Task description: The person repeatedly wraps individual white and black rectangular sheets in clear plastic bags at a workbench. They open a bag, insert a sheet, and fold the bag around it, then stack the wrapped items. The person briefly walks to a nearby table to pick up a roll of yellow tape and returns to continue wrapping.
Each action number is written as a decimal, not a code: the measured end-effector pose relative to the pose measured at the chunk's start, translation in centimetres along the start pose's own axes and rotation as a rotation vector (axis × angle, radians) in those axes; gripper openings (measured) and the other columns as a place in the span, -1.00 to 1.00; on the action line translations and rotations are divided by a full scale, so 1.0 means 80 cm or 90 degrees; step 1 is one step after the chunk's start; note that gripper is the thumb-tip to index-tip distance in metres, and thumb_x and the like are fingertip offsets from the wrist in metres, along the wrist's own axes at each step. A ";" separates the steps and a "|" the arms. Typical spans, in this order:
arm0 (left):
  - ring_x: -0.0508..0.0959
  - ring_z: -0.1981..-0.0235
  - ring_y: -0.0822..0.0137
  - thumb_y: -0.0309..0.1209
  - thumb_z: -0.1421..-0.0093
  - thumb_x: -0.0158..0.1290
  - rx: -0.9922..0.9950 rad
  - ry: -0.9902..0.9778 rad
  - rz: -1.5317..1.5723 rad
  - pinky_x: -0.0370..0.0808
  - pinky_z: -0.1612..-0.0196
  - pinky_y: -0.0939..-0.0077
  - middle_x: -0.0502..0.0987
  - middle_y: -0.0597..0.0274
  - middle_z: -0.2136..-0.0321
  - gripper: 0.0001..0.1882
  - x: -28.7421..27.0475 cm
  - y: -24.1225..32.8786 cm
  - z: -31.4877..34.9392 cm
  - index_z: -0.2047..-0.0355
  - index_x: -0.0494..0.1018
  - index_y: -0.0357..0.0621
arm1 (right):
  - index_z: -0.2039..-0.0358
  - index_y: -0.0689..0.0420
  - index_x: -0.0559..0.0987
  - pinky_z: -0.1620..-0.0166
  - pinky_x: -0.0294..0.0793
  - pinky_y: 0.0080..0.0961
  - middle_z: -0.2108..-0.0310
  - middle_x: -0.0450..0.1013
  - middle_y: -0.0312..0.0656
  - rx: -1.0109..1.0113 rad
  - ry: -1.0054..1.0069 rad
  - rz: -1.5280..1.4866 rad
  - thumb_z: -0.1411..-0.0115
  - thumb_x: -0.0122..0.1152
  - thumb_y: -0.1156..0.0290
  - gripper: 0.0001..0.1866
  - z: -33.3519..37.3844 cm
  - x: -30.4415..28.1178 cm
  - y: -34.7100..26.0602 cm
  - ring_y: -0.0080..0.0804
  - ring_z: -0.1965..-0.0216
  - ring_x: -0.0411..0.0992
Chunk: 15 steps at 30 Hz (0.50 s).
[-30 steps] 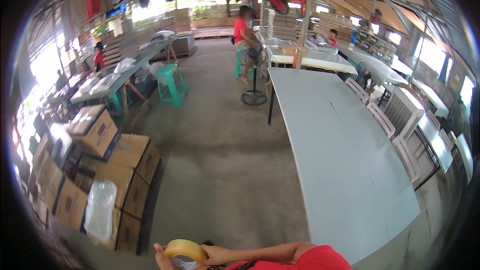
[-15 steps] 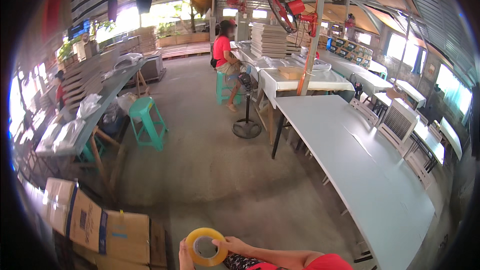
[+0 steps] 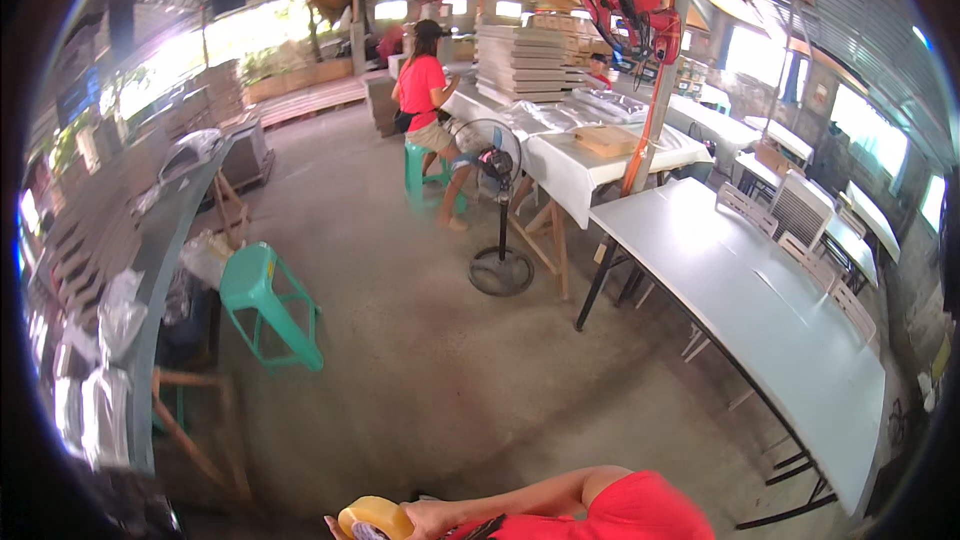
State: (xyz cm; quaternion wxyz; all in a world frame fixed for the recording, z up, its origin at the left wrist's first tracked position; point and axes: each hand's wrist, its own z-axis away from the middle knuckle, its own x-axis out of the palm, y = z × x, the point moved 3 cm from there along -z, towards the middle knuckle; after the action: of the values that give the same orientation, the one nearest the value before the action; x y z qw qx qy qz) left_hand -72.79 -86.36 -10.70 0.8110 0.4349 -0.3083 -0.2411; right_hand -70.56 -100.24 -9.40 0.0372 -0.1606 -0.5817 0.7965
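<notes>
At the lower edge of view, right hand closed around a roll of yellowish packing tape, fingers curled on its rim, roll cut partly by the frame edge. Left hand out of view. Ahead of the hand, wide bare concrete floor. Off to its left, a green stool beside a long cluttered bench. To its right, the long white table, near edge running diagonally away. Farther ahead, a standing fan and a seated person in red.

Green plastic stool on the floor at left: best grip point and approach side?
Judging by its pose, take the green stool by the long edges of its flat seat, from above: it stands upright, top bare, with splayed legs and a grey table crowding its left.
</notes>
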 end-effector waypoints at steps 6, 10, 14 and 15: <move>0.41 0.40 0.42 -0.21 -0.16 -0.24 0.069 -0.017 -0.055 0.36 0.34 0.51 0.43 0.18 0.47 -0.66 -0.035 0.128 -0.226 0.49 0.38 -0.24 | 0.14 0.14 0.38 0.23 0.32 -0.61 0.32 0.38 -0.35 0.116 -0.001 -0.211 -0.02 0.14 0.03 -0.49 -0.199 -0.166 -0.062 -0.59 0.32 0.30; 0.51 0.34 0.23 -0.14 -0.09 -0.11 0.201 -0.085 -0.493 0.40 0.24 0.43 0.50 0.05 0.35 -0.63 0.016 0.244 -0.311 0.21 0.42 -0.13 | 0.19 0.13 0.41 0.30 0.37 -0.60 0.36 0.41 -0.32 0.164 -0.058 -0.248 -0.04 0.16 0.15 -0.61 -0.303 -0.215 -0.021 -0.60 0.37 0.36; 0.46 0.22 0.00 0.09 -0.08 -0.17 0.167 -0.037 -0.509 0.36 0.16 0.24 0.48 -0.07 0.33 -0.45 -0.006 0.258 -0.436 0.16 0.37 -0.12 | 0.22 0.19 0.42 0.36 0.40 -0.61 0.38 0.43 -0.22 0.235 -0.084 -0.240 -0.03 0.16 0.13 -0.58 -0.421 -0.295 -0.005 -0.51 0.39 0.42; 0.46 0.22 -0.03 0.11 -0.08 -0.18 0.114 0.010 -0.481 0.36 0.15 0.24 0.48 -0.10 0.34 -0.42 -0.015 0.258 -0.459 0.15 0.35 -0.13 | 0.21 0.20 0.41 0.36 0.41 -0.61 0.39 0.43 -0.21 0.239 -0.115 -0.232 -0.03 0.15 0.13 -0.57 -0.457 -0.315 -0.007 -0.51 0.40 0.42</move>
State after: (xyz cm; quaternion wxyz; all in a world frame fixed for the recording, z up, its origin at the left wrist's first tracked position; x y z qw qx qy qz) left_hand -44.99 -54.67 -9.27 0.6261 0.5886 -0.1397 -0.4920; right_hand -35.88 -72.81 -13.42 0.1571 0.0285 -0.4439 0.8817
